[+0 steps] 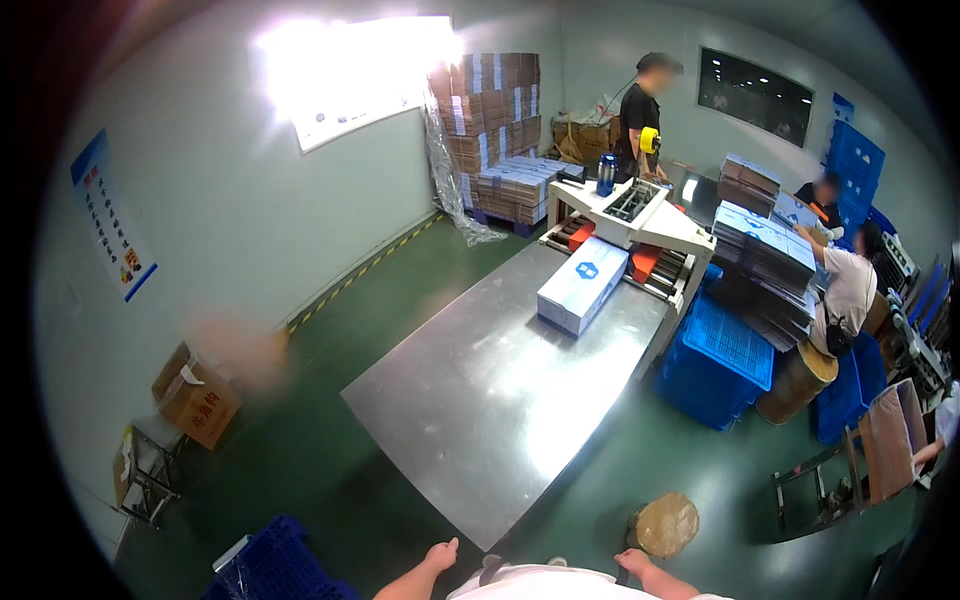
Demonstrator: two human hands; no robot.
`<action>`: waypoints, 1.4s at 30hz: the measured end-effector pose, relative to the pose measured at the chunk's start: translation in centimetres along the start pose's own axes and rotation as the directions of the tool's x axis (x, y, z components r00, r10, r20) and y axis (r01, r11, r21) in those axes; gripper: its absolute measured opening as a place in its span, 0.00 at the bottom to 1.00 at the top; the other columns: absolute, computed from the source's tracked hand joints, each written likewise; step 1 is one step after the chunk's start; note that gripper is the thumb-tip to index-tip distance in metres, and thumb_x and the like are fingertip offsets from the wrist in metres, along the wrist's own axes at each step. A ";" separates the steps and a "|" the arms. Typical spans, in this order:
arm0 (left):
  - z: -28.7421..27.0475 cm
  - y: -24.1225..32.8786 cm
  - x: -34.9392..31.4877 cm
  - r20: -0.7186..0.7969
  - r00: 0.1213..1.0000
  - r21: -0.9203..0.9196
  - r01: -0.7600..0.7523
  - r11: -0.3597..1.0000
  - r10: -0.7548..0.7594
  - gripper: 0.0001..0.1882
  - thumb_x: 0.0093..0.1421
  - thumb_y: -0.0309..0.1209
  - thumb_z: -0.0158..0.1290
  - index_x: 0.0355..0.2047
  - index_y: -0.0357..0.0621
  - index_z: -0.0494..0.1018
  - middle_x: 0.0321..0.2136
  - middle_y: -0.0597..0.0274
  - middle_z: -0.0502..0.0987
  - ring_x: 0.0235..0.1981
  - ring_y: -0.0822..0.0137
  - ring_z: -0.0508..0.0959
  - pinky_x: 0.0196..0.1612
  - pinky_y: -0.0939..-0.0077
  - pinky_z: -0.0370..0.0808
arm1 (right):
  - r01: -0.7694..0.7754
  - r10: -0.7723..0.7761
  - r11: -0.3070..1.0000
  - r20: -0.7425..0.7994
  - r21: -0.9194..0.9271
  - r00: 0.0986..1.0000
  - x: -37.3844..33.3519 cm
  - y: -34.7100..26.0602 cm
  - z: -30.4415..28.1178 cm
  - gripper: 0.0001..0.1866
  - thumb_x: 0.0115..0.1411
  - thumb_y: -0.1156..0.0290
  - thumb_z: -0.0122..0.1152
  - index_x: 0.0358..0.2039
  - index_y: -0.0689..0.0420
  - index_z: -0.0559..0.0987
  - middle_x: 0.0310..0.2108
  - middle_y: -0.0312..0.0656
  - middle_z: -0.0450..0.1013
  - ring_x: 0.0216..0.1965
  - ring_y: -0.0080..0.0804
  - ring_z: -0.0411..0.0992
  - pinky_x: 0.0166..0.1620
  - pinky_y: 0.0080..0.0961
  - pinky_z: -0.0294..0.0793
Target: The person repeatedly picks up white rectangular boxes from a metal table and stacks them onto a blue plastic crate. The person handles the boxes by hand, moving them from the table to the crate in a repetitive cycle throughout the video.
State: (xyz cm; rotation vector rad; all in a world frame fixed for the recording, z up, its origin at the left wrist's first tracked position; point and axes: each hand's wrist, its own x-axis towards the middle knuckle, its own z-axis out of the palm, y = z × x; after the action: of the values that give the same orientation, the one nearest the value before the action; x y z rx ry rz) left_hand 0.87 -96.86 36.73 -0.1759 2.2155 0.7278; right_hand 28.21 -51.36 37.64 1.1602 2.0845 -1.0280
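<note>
My left hand (440,556) is at the lower edge, left of my white shirt (550,584), with its fingers curled closed. Whatever it may hold is hidden. On the other side of the shirt, my right hand (632,563) is closed at a dark strap (622,577) and seems to grip it. Both hands are off the metal table (480,400), just beyond its near corner. At the table's far end lies a long white-and-blue carton (582,287), partly inside a white carton-sealing machine (640,215) with rollers.
A round brown stool-like drum (666,525) stands by my right hand. Blue pallets (275,565) lie at lower left. Blue crates (715,350) and stacked flat cartons (765,250) flank the table's right. One person (640,115) stands behind the machine; others work at right.
</note>
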 end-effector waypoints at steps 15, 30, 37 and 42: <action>-2.4 2.9 2.0 0.086 0.996 -0.021 -0.027 0.999 0.028 0.37 0.65 0.57 0.29 0.30 0.40 0.80 0.29 0.52 0.81 0.39 0.55 0.79 0.48 0.63 0.71 | 0.089 -0.108 0.981 -0.107 -0.172 0.988 7.2 -9.6 -5.4 0.20 0.51 0.54 0.56 0.36 0.56 0.81 0.36 0.52 0.78 0.37 0.46 0.77 0.45 0.38 0.74; 10.5 6.7 -7.3 -0.712 0.482 -0.421 0.288 0.860 -0.510 0.24 0.63 0.43 0.43 0.34 0.29 0.74 0.34 0.37 0.76 0.40 0.39 0.73 0.46 0.53 0.70 | 0.765 -0.827 0.514 -0.463 -0.390 0.319 27.9 -48.9 -28.8 0.27 0.55 0.56 0.56 0.51 0.60 0.70 0.51 0.53 0.68 0.55 0.50 0.64 0.56 0.43 0.63; 10.1 18.8 -10.0 -0.660 0.646 -0.341 0.196 0.919 -0.383 0.22 0.65 0.46 0.43 0.35 0.37 0.74 0.38 0.44 0.75 0.42 0.46 0.73 0.47 0.56 0.69 | 0.674 -0.879 0.389 -0.034 -0.628 0.475 25.8 -54.0 -24.0 0.54 0.49 0.37 0.57 0.65 0.63 0.53 0.69 0.52 0.43 0.71 0.44 0.38 0.67 0.54 0.36; 9.1 19.4 -7.5 -0.560 0.748 -0.371 0.160 0.915 -0.358 0.22 0.65 0.46 0.44 0.35 0.38 0.74 0.39 0.47 0.75 0.42 0.48 0.74 0.47 0.58 0.69 | 0.757 -0.899 0.184 0.203 -0.627 0.387 22.4 -52.7 -21.9 0.56 0.44 0.41 0.62 0.64 0.66 0.54 0.67 0.58 0.45 0.69 0.52 0.42 0.66 0.56 0.40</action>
State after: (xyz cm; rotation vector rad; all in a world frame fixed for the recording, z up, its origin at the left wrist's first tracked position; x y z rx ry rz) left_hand 5.15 -76.61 45.93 -0.9984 2.5897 0.9391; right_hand -30.40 -40.95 52.26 -0.4296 2.9642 -0.3978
